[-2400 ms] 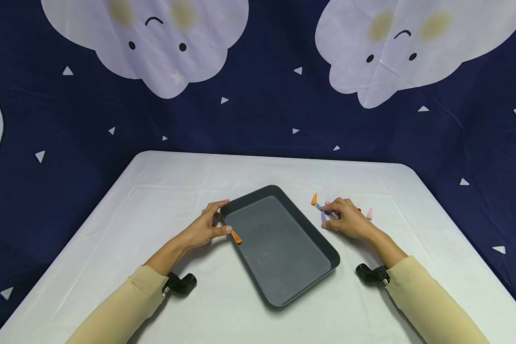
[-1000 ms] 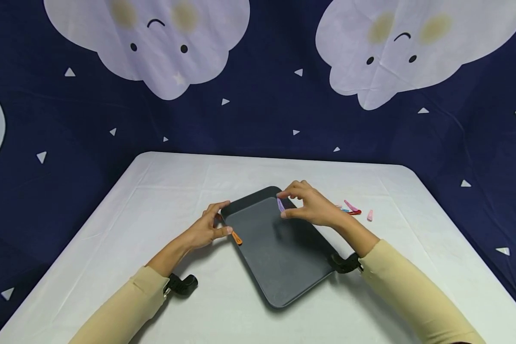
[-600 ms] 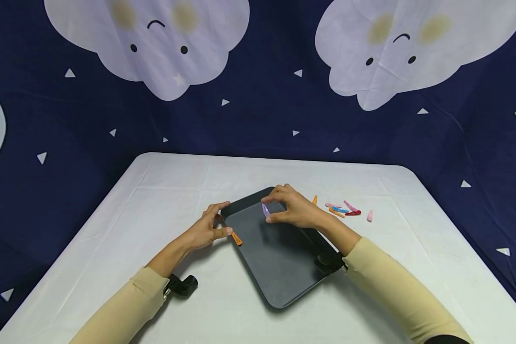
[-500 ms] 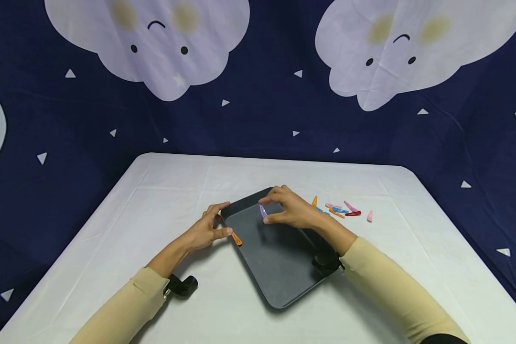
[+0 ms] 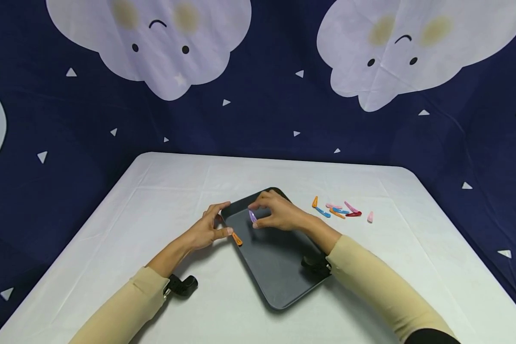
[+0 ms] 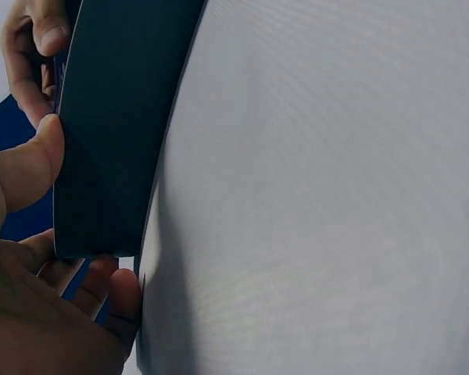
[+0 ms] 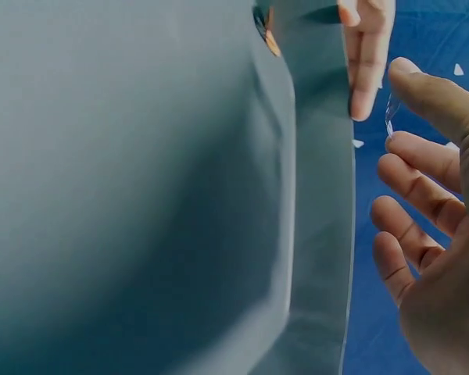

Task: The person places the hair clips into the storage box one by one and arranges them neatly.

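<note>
A dark grey baking tray [image 5: 279,267] lies at an angle on the white table. My left hand [image 5: 204,229] holds its left corner, thumb at the rim and fingers round the outer wall, as the left wrist view also shows. Just inside the rim by that thumb is an orange hair clip [image 5: 237,239]. Over the tray's far left part, my right hand [image 5: 279,212] pinches a purple hair clip [image 5: 252,216] between thumb and index finger. In the right wrist view this clip [image 7: 390,113] shows as a thin pale edge between the fingertips.
To the right of the tray lie several more hair clips: an orange one [image 5: 315,201], a blue one [image 5: 323,212], a red one [image 5: 353,214] and pink ones, one of them [image 5: 370,217] apart. A dark blue cloud-print cloth [image 5: 258,119] hangs behind the table [image 5: 176,181].
My right hand took the purple clip from the pile on the right and carried it left over the tray, lower and nearer the left hand now. The left hand has stayed put.
</note>
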Demonstrator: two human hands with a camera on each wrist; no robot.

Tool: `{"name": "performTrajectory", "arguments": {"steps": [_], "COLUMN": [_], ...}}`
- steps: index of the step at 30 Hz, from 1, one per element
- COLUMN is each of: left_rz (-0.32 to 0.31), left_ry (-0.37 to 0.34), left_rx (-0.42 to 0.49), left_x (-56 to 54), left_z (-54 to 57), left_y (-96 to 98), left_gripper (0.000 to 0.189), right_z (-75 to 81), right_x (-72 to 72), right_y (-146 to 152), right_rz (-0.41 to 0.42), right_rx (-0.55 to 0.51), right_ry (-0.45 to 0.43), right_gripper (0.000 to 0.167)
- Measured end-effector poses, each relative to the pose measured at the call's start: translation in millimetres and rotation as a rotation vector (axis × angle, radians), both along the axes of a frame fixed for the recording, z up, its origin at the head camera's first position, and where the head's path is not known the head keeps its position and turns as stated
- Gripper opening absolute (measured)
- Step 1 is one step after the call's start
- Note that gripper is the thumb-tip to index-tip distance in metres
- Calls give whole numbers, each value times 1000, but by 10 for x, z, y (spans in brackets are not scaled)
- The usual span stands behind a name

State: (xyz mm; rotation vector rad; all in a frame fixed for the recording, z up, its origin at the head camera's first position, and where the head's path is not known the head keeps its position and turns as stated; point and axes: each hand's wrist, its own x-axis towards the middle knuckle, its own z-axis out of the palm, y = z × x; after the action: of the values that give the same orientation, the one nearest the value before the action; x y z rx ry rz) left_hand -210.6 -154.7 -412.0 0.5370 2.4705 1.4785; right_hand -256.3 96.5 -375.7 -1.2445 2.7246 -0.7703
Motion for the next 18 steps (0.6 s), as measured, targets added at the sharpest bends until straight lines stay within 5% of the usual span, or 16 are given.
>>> {"name": "performTrajectory", "arguments": {"steps": [18], "left_rz": [4], "left_ry": [0], "left_rx": [-30], "left_x": [13], "left_z": [26], "left_y": [8], "left_gripper": [73], "right_z": [-175], "right_x": [82], "right_y": [-236], "right_rz": [82], "right_rx": [120], "right_ry": [-23], "right_gripper": [47]}}
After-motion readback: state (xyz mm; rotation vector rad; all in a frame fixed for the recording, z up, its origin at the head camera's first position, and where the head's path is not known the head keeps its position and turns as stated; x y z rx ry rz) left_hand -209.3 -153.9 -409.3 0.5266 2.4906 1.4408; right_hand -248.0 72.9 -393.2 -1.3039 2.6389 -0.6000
